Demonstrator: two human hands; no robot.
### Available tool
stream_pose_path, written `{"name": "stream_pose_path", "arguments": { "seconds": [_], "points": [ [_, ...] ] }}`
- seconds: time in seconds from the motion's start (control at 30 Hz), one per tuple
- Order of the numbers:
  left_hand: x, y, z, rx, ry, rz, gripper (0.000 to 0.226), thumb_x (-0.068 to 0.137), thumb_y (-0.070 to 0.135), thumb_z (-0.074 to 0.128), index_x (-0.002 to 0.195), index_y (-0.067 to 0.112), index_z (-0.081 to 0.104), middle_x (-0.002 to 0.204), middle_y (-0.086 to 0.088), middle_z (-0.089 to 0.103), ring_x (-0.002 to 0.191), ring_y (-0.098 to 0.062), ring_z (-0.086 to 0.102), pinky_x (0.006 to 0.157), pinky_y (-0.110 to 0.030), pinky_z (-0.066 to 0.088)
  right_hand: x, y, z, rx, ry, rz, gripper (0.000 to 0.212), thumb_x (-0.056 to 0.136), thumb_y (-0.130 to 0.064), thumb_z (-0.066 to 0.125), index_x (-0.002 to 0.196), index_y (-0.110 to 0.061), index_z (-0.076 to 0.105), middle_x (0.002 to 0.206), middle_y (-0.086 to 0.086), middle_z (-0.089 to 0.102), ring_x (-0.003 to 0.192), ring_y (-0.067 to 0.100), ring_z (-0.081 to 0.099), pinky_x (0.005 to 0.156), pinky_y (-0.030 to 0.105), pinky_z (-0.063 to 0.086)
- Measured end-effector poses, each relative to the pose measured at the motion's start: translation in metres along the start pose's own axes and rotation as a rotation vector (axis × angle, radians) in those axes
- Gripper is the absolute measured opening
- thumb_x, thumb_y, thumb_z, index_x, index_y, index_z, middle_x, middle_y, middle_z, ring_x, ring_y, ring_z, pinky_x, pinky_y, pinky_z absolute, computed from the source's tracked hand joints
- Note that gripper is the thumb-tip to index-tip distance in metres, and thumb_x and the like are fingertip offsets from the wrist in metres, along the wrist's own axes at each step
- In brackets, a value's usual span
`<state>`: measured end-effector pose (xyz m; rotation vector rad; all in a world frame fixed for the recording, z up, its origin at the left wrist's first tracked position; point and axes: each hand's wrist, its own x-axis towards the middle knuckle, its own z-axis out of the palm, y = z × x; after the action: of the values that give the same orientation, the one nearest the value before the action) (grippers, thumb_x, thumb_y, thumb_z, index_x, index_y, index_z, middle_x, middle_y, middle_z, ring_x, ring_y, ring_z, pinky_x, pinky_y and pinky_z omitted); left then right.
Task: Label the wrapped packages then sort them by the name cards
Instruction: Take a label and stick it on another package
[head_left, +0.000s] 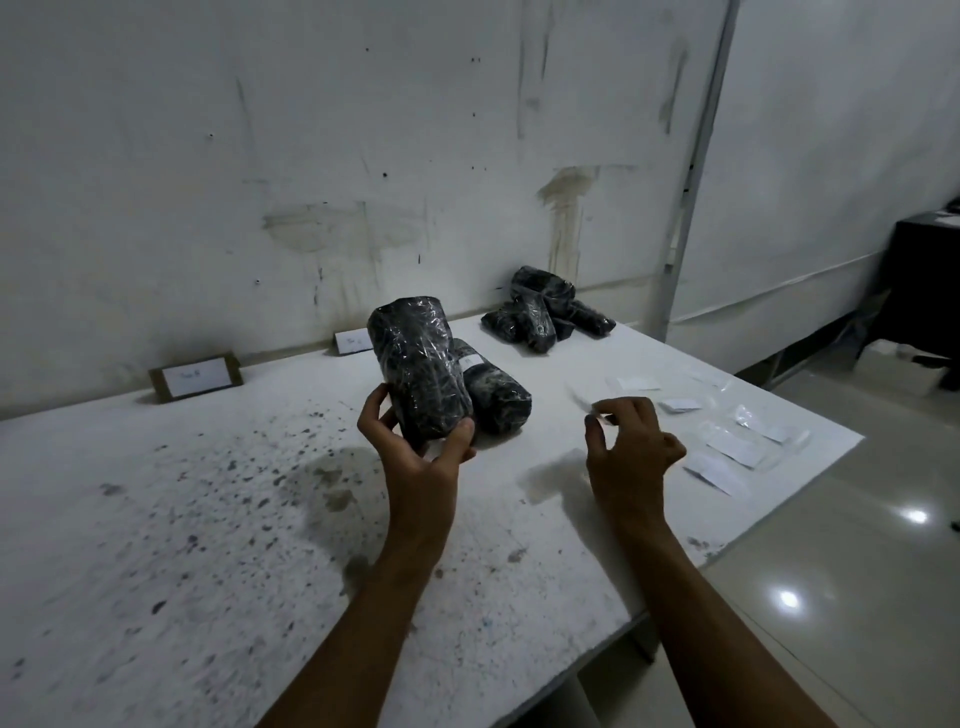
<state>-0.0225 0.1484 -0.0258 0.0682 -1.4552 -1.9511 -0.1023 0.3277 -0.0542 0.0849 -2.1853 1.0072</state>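
At a stained white table (208, 519), a person's left hand (421, 447) grips the lower end of a black plastic-wrapped package (415, 364), holding it upright and clear of the tabletop. The right hand (628, 447), near the table's right edge, has its fingers curled and appears to pinch a small clear slip (582, 397) — motion blur makes it hard to tell exactly what it is, though it is probably a label.

Just behind the held package, a second package (496, 397) lies on its side toward the middle of the table, a white label already on its upper end. More blank labels (727, 447) lie scattered along the right edge. At the far right corner sits a pile of packages (545, 309), apparently still to be done. Two name cards (197, 379) stand along the far edge against the wall (363, 130), one partly hidden behind the held package; their writing is too small to read.

The risks from here: the slick, crinkled wrap may keep a label from sticking flat, the flimsy slip could fold onto itself or onto the fingers, and a one-handed grip low on the package could let it tip. With the cards so faint, a package could also land at the wrong card.
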Motion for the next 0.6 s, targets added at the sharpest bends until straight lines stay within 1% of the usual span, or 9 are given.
{"name": "stream_pose_path", "arguments": {
  "seconds": [0.07,0.13,0.17,0.2,0.27,0.33,0.43,0.5,0.6],
  "points": [
    [0.001,0.001,-0.002,-0.011,0.016,-0.006,0.075,0.088,-0.008,0.07,0.136,0.029,0.027,0.142,-0.011,0.042,0.118,-0.036,0.062,0.069,-0.031,0.062,0.003,0.001,-0.003,0.134,0.008,0.119,0.017,0.091,-0.014,0.069,0.092,-0.028,0.06,0.109,-0.003,0.062,0.104,0.021,0.06,0.089,0.035,0.025],
    [0.003,0.0,-0.004,-0.021,0.031,-0.016,0.075,0.088,-0.007,0.071,0.137,0.028,0.027,0.143,-0.012,0.043,0.117,-0.035,0.063,0.069,-0.032,0.062,0.008,0.003,-0.007,0.244,-0.011,0.241,0.01,0.092,-0.021,0.07,0.095,-0.027,0.063,0.116,-0.002,0.061,0.116,0.023,0.056,0.104,0.049,0.037],
    [0.004,0.0,-0.005,-0.023,0.037,-0.022,0.075,0.088,-0.007,0.071,0.137,0.028,0.027,0.142,-0.012,0.044,0.117,-0.033,0.063,0.07,-0.033,0.063,0.01,0.003,-0.009,0.317,-0.038,0.292,0.007,0.093,-0.023,0.071,0.097,-0.025,0.066,0.121,-0.002,0.061,0.121,0.023,0.054,0.107,0.049,0.039],
    [0.005,-0.001,-0.006,-0.023,0.04,-0.025,0.074,0.088,-0.007,0.071,0.137,0.028,0.027,0.141,-0.011,0.045,0.117,-0.032,0.063,0.069,-0.033,0.063,0.011,0.002,-0.012,0.409,-0.069,0.333,0.007,0.093,-0.023,0.071,0.099,-0.021,0.068,0.125,-0.001,0.061,0.124,0.022,0.053,0.106,0.042,0.042],
    [0.007,-0.002,-0.008,-0.019,0.052,-0.028,0.075,0.087,-0.007,0.071,0.137,0.028,0.028,0.14,-0.011,0.045,0.116,-0.03,0.063,0.068,-0.034,0.063,0.013,-0.003,-0.015,0.6,-0.133,0.398,0.006,0.095,-0.018,0.069,0.098,-0.013,0.071,0.122,0.002,0.066,0.116,0.017,0.059,0.09,0.023,0.045],
    [0.009,-0.003,-0.01,-0.007,0.055,-0.034,0.078,0.086,-0.009,0.072,0.138,0.028,0.027,0.14,-0.009,0.044,0.118,-0.03,0.062,0.068,-0.034,0.063,0.012,-0.01,-0.017,0.731,-0.188,0.452,0.012,0.096,-0.016,0.067,0.095,-0.006,0.073,0.103,0.002,0.072,0.093,0.008,0.063,0.076,0.018,0.045],
    [0.01,-0.005,-0.013,-0.024,0.021,-0.084,0.088,0.082,-0.01,0.074,0.144,0.029,0.024,0.141,-0.001,0.042,0.126,-0.029,0.058,0.079,-0.042,0.064,0.008,-0.019,-0.011,0.827,-0.238,0.506,0.009,0.093,-0.016,0.068,0.088,-0.011,0.074,0.082,-0.005,0.072,0.083,0.01,0.06,0.077,0.029,0.042],
    [0.012,-0.008,-0.017,-0.026,-0.026,-0.13,0.097,0.074,-0.002,0.08,0.149,0.028,0.027,0.144,0.0,0.046,0.129,-0.028,0.057,0.092,-0.052,0.059,0.007,-0.024,-0.005,0.854,-0.286,0.508,0.007,0.09,-0.016,0.07,0.084,-0.02,0.072,0.079,-0.008,0.071,0.08,0.009,0.061,0.077,0.034,0.039],
    [0.014,-0.009,-0.02,-0.026,-0.091,-0.188,0.096,0.065,0.006,0.081,0.15,0.024,0.04,0.139,-0.003,0.059,0.125,-0.028,0.061,0.1,-0.055,0.054,0.005,-0.035,0.0,0.961,-0.388,0.509,0.007,0.085,-0.02,0.072,0.08,-0.024,0.07,0.077,-0.005,0.066,0.076,0.009,0.058,0.075,0.033,0.039]
  ]
}}
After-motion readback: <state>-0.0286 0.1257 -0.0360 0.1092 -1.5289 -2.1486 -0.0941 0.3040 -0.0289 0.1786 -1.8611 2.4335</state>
